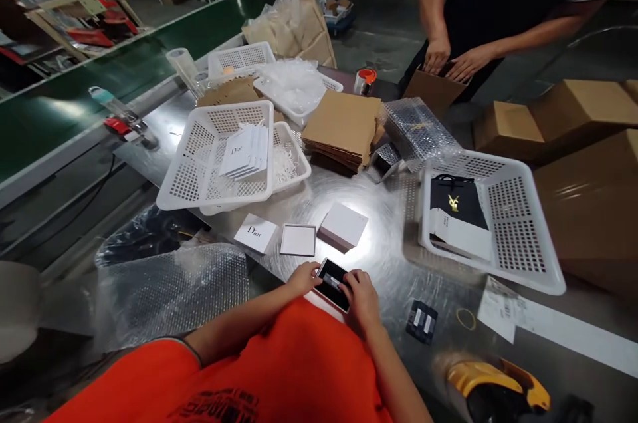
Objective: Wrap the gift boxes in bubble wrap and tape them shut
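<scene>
Two hands at the counter point(386, 243): left hand point(303, 279) has its grip clamped on the edge of an open box point(329, 290); right hand point(359, 293) reaches its inside, grip on the pale item point(331, 281) there unclear. Judged partway: item lies inside, box uncovered; shallow white tray point(298, 239), possibly its lid, lies apart. Dior box point(256, 233) stands closed.

The white box point(331, 291) is open, its black inside facing up.

Head view — forward, down, seemingly close
</scene>
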A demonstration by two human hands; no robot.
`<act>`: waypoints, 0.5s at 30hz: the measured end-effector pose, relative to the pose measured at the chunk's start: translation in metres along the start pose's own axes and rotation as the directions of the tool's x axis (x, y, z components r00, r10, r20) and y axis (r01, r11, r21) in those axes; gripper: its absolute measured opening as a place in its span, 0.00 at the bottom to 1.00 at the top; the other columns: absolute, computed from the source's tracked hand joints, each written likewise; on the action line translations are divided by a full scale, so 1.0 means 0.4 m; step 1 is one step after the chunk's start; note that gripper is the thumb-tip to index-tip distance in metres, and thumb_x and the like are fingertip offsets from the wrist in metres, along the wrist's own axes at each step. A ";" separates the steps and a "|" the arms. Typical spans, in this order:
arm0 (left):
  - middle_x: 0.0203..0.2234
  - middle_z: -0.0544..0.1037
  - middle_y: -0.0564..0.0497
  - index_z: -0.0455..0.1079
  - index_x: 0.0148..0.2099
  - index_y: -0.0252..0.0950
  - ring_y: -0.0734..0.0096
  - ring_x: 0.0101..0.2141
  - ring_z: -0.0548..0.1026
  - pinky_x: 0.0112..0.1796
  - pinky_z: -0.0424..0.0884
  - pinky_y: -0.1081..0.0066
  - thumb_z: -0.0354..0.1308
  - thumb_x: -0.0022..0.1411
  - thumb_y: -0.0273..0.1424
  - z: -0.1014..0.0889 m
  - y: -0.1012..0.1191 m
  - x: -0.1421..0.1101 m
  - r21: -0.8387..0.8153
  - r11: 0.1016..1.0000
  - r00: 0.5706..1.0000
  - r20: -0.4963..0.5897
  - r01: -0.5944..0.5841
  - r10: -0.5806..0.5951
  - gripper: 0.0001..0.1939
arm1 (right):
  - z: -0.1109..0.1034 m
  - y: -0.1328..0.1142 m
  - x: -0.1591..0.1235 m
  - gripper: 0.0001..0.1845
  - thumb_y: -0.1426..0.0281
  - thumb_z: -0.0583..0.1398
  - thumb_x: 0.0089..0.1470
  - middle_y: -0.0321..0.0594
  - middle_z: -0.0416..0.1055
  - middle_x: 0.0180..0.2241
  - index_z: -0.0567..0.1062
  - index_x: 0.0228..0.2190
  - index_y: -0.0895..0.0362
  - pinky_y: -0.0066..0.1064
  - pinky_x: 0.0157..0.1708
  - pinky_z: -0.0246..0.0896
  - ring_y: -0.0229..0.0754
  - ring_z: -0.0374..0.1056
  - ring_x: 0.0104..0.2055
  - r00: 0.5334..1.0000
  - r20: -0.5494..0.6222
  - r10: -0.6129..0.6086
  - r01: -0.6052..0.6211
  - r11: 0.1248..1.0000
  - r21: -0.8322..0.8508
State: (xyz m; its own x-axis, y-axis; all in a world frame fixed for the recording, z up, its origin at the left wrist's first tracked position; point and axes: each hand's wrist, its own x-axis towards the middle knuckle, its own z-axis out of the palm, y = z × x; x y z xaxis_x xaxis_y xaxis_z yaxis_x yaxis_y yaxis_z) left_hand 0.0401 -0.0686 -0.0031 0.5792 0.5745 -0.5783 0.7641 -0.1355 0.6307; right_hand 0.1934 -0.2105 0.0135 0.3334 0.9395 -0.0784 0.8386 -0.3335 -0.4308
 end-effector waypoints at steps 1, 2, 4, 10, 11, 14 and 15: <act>0.38 0.79 0.52 0.75 0.53 0.39 0.65 0.40 0.75 0.47 0.71 0.68 0.62 0.54 0.25 0.000 0.001 0.000 0.001 1.000 1.000 0.000 -0.001 0.001 0.22 | 0.004 0.002 -0.001 0.09 0.72 0.56 0.62 0.41 0.72 0.39 0.76 0.35 0.53 0.32 0.40 0.61 0.45 0.67 0.42 1.000 -0.011 -0.006 0.007 1.000 0.007; 0.38 0.79 0.52 0.75 0.53 0.39 0.65 0.40 0.76 0.47 0.71 0.68 0.62 0.54 0.25 -0.001 0.002 -0.001 0.003 1.000 1.000 0.001 -0.003 0.003 0.22 | 0.008 0.003 -0.001 0.10 0.72 0.55 0.63 0.41 0.72 0.39 0.76 0.35 0.53 0.32 0.40 0.61 0.45 0.67 0.42 1.000 -0.024 -0.012 0.012 1.000 0.007; 0.38 0.79 0.51 0.75 0.54 0.39 0.64 0.40 0.76 0.47 0.70 0.68 0.62 0.55 0.25 -0.002 0.006 -0.004 0.010 1.000 1.000 0.004 -0.010 0.010 0.22 | 0.016 0.003 -0.002 0.11 0.73 0.54 0.63 0.42 0.73 0.40 0.77 0.37 0.54 0.33 0.42 0.61 0.45 0.67 0.43 0.999 -0.052 -0.017 0.017 1.000 -0.010; 0.43 0.79 0.47 0.73 0.55 0.37 0.61 0.45 0.76 0.49 0.70 0.66 0.59 0.62 0.28 -0.036 0.006 -0.035 0.074 0.996 0.998 -0.042 -0.040 0.043 0.18 | 0.031 0.002 -0.011 0.12 0.74 0.55 0.64 0.44 0.76 0.43 0.79 0.41 0.55 0.36 0.45 0.61 0.47 0.67 0.45 0.996 -0.072 -0.048 0.045 0.998 -0.051; 0.46 0.78 0.47 0.72 0.57 0.39 0.61 0.48 0.75 0.50 0.69 0.66 0.57 0.65 0.27 -0.050 0.002 -0.042 0.128 0.990 0.994 -0.088 -0.054 0.065 0.18 | 0.032 0.004 -0.014 0.12 0.74 0.55 0.64 0.44 0.76 0.43 0.79 0.42 0.55 0.37 0.46 0.61 0.47 0.68 0.46 0.995 -0.072 -0.065 0.061 0.996 -0.057; 0.55 0.73 0.44 0.68 0.60 0.39 0.60 0.55 0.71 0.54 0.67 0.64 0.52 0.67 0.23 -0.101 -0.012 -0.055 0.413 0.909 0.968 -0.196 -0.063 0.156 0.21 | 0.037 0.013 -0.024 0.13 0.75 0.55 0.64 0.44 0.77 0.45 0.79 0.43 0.55 0.37 0.47 0.62 0.46 0.68 0.46 0.989 -0.098 -0.110 0.104 0.992 -0.069; 0.55 0.73 0.42 0.68 0.60 0.38 0.58 0.55 0.70 0.54 0.66 0.62 0.52 0.66 0.22 -0.118 -0.017 -0.054 0.498 0.866 0.965 -0.197 -0.053 0.172 0.21 | 0.040 0.015 -0.026 0.14 0.75 0.55 0.64 0.44 0.77 0.45 0.79 0.44 0.56 0.36 0.46 0.62 0.46 0.68 0.46 0.986 -0.118 -0.119 0.111 0.991 -0.073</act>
State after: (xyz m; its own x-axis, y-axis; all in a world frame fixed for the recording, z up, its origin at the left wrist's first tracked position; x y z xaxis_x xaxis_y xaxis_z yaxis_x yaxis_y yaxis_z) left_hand 0.0091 -0.0420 0.0294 0.6345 0.6900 -0.3482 0.7724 -0.5492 0.3191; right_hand 0.1883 -0.2209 -0.0025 0.2791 0.9569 0.0799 0.8996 -0.2314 -0.3704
